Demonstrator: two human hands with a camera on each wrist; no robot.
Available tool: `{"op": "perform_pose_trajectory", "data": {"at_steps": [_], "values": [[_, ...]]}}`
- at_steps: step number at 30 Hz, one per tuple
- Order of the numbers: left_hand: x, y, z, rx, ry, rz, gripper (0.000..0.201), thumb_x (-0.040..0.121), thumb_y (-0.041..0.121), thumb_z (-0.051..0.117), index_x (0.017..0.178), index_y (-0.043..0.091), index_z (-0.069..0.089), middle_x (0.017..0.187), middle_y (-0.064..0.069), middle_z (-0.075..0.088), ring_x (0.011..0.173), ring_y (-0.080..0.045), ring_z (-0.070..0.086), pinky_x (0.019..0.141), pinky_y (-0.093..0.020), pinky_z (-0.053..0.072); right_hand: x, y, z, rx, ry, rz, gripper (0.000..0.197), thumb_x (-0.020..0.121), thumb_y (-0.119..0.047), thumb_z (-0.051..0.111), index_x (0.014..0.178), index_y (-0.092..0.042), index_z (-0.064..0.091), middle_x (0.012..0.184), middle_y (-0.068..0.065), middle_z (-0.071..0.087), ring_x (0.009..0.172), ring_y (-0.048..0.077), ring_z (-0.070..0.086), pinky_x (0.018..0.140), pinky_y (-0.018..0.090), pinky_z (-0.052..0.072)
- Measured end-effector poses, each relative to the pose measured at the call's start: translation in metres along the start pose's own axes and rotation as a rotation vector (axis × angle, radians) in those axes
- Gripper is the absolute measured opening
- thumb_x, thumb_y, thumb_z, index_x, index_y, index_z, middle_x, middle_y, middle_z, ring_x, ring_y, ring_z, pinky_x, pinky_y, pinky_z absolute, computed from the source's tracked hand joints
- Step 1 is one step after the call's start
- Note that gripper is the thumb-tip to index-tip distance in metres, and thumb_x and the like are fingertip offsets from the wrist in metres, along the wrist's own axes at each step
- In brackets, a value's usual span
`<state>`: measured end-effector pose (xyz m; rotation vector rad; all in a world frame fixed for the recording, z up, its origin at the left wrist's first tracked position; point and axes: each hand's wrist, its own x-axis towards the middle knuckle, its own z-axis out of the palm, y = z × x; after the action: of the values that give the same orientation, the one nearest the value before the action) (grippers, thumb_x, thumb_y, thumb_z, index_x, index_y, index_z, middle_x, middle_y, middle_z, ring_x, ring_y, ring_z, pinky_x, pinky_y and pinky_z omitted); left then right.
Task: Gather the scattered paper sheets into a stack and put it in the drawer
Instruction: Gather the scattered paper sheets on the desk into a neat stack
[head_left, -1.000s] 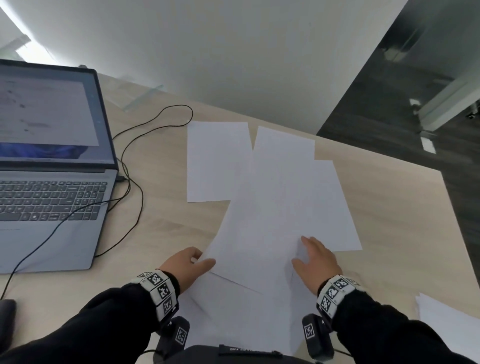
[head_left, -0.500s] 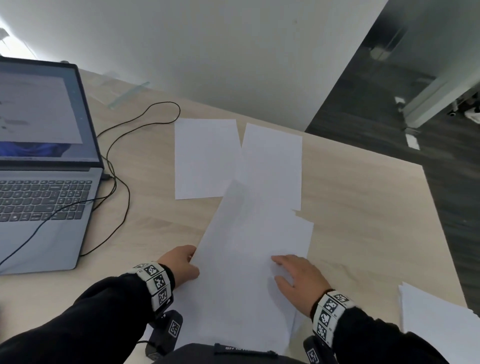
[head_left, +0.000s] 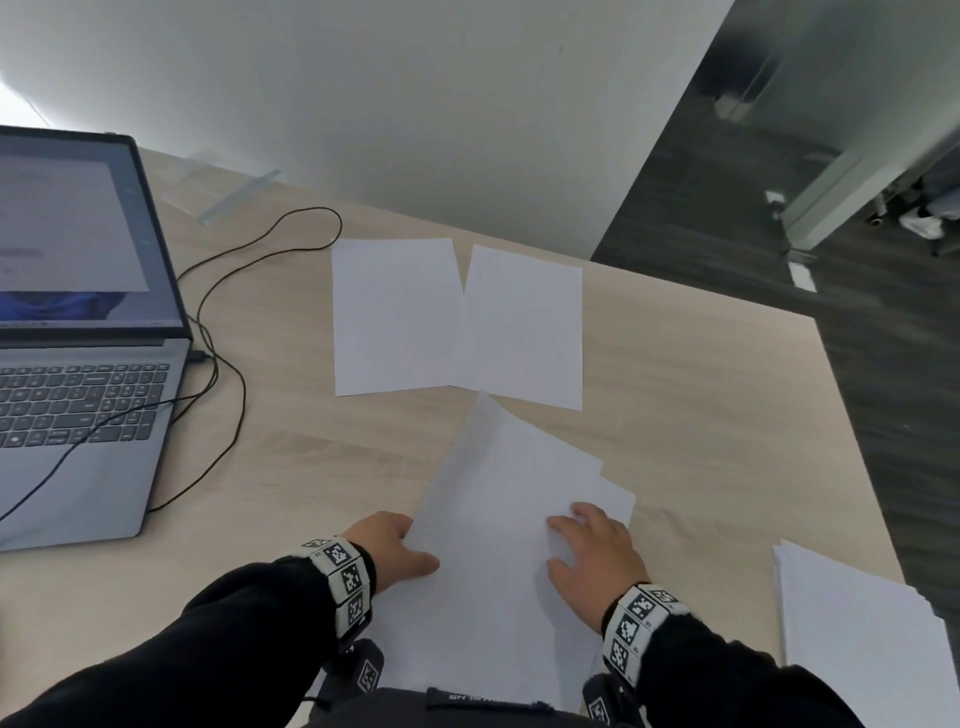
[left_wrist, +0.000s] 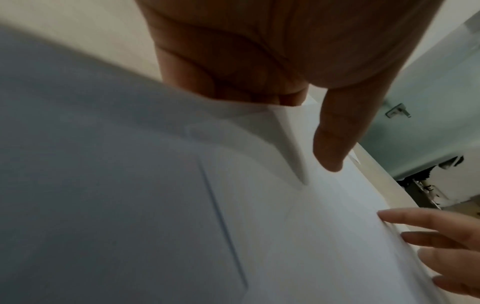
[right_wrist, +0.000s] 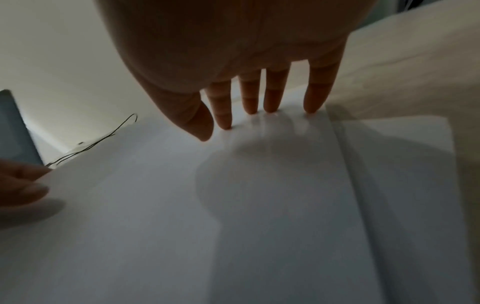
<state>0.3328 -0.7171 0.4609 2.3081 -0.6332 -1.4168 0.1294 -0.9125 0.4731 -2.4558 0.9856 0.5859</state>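
A loose pile of white paper sheets (head_left: 488, 525) lies fanned on the wooden table in front of me. My left hand (head_left: 393, 546) pinches its left edge, thumb (left_wrist: 331, 148) on top and fingers tucked under the sheets (left_wrist: 324, 236). My right hand (head_left: 589, 558) presses down on the pile's right side with straight, spread fingertips (right_wrist: 270, 105) on the paper (right_wrist: 246, 216). Farther back two single sheets lie flat side by side, one on the left (head_left: 392, 317) and one on the right (head_left: 524, 327), their inner edges touching. No drawer is in view.
An open laptop (head_left: 78, 364) stands at the left, with a black cable (head_left: 228, 374) looping over the table beside it. A second stack of white paper (head_left: 862, 644) lies at the near right corner. The table edge (head_left: 852, 441) drops to dark floor on the right.
Both hands have drawn the spread sheets toward me and slid them together into a narrower pile. The pile now sits clear of the two far sheets.
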Motion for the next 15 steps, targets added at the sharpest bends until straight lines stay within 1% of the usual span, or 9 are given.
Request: {"op": "perform_pose_trajectory", "data": {"at_steps": [3, 5, 7, 8, 9, 10, 12, 14, 15], "values": [[-0.001, 0.004, 0.010, -0.031, -0.043, 0.003, 0.032, 0.076, 0.036, 0.078, 0.105, 0.027, 0.068, 0.095, 0.007, 0.071, 0.088, -0.013, 0.067, 0.079, -0.021, 0.050, -0.003, -0.001, 0.004, 0.081, -0.039, -0.073, 0.040, 0.089, -0.040, 0.049, 0.129, -0.035, 0.054, 0.144, -0.011, 0.033, 0.131, 0.016, 0.032, 0.113, 0.027, 0.025], [-0.001, 0.006, 0.014, 0.017, -0.024, 0.017, 0.037, 0.079, 0.030, 0.076, 0.114, 0.022, 0.068, 0.100, 0.004, 0.070, 0.090, -0.015, 0.064, 0.080, -0.020, 0.047, -0.001, 0.000, 0.000, 0.191, -0.036, -0.079, 0.034, 0.090, -0.036, 0.053, 0.123, -0.030, 0.059, 0.135, -0.012, 0.042, 0.126, 0.012, 0.040, 0.113, 0.026, 0.028], [-0.002, 0.008, 0.012, 0.037, -0.007, 0.023, 0.035, 0.081, 0.027, 0.072, 0.116, 0.022, 0.069, 0.097, 0.005, 0.068, 0.087, -0.014, 0.062, 0.077, -0.019, 0.045, 0.003, 0.003, -0.003, 0.297, 0.026, -0.041, 0.032, 0.090, -0.032, 0.056, 0.122, -0.027, 0.060, 0.130, -0.010, 0.047, 0.124, 0.011, 0.046, 0.113, 0.028, 0.031], [-0.002, 0.009, 0.009, 0.036, 0.009, 0.035, 0.033, 0.082, 0.026, 0.070, 0.115, 0.022, 0.069, 0.094, 0.006, 0.067, 0.084, -0.013, 0.062, 0.075, -0.020, 0.044, 0.006, 0.006, -0.004, 0.317, 0.098, -0.006, 0.034, 0.090, -0.032, 0.058, 0.123, -0.026, 0.059, 0.131, -0.008, 0.048, 0.126, 0.013, 0.045, 0.113, 0.026, 0.029], [-0.002, 0.010, 0.006, 0.031, 0.034, 0.047, 0.030, 0.083, 0.026, 0.068, 0.113, 0.023, 0.070, 0.093, 0.006, 0.067, 0.083, -0.014, 0.062, 0.073, -0.020, 0.044, 0.008, 0.010, -0.005, 0.326, 0.185, 0.045, 0.039, 0.088, -0.033, 0.060, 0.127, -0.027, 0.057, 0.134, -0.006, 0.048, 0.129, 0.016, 0.043, 0.112, 0.026, 0.027], [-0.003, 0.012, 0.001, 0.012, 0.068, 0.057, 0.028, 0.084, 0.025, 0.067, 0.111, 0.024, 0.070, 0.093, 0.006, 0.069, 0.081, -0.014, 0.062, 0.072, -0.020, 0.044, 0.010, 0.014, -0.007, 0.340, 0.272, 0.111, 0.047, 0.085, -0.035, 0.063, 0.131, -0.027, 0.053, 0.139, -0.003, 0.045, 0.132, 0.019, 0.040, 0.112, 0.028, 0.026], [-0.002, 0.013, -0.009, -0.082, 0.142, 0.064, 0.021, 0.085, 0.024, 0.067, 0.106, 0.026, 0.070, 0.093, 0.004, 0.070, 0.080, -0.015, 0.063, 0.072, -0.021, 0.044, 0.010, 0.019, -0.009, 0.460, 0.375, 0.256, 0.068, 0.079, -0.038, 0.071, 0.140, -0.027, 0.043, 0.146, 0.002, 0.037, 0.136, 0.023, 0.036, 0.114, 0.035, 0.028], [0.000, 0.014, -0.019, -0.209, 0.213, 0.060, 0.016, 0.087, 0.023, 0.069, 0.103, 0.025, 0.069, 0.090, 0.003, 0.069, 0.078, -0.015, 0.063, 0.074, -0.023, 0.044, 0.012, 0.020, -0.012, 0.709, 0.381, 0.357, 0.084, 0.076, -0.036, 0.077, 0.147, -0.027, 0.032, 0.148, 0.006, 0.032, 0.136, 0.025, 0.037, 0.113, 0.039, 0.032], [0.002, 0.014, -0.023, -0.285, 0.251, 0.058, 0.017, 0.086, 0.024, 0.070, 0.103, 0.023, 0.069, 0.089, 0.002, 0.069, 0.078, -0.016, 0.064, 0.075, -0.024, 0.045, 0.012, 0.019, -0.012, 0.838, 0.358, 0.384, 0.088, 0.076, -0.037, 0.077, 0.148, -0.028, 0.028, 0.147, 0.007, 0.033, 0.134, 0.025, 0.039, 0.110, 0.040, 0.035]]}}
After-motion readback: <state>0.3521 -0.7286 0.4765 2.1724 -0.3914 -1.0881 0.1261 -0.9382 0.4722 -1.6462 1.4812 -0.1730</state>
